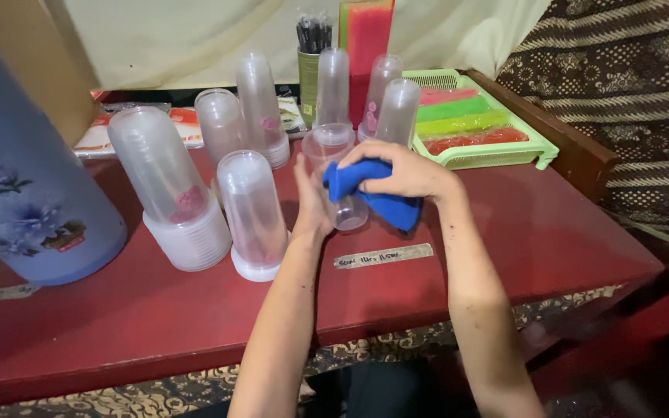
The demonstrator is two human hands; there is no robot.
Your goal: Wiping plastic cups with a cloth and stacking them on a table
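Clear plastic fills the frame as a person works at a dark red bench (pixel 505 240); the left hand (pixel 309 203) is wrapped around the side of a see-through plastic cup (pixel 334 174), holding it just above the benchtop near the middle of the view; the right hand (pixel 400 172) is closed over a blue cloth (pixel 373 193), pressing it against the cup's near side. Just left of the cup stand upside-down stacks of clear cups (pixel 253 213), the nearest almost touching the left wrist; more stacks rise behind it. A pale blue flask with a flower print (pixel 25 178) stands at the far left edge. Behind the right hand, a light green tray (pixel 536 143) holds pink, green and red strips; a strip of tape with writing (pixel 383 255) lies on the bench in front of the hands; a patterned brown fabric (pixel 621 77) hangs at the right.
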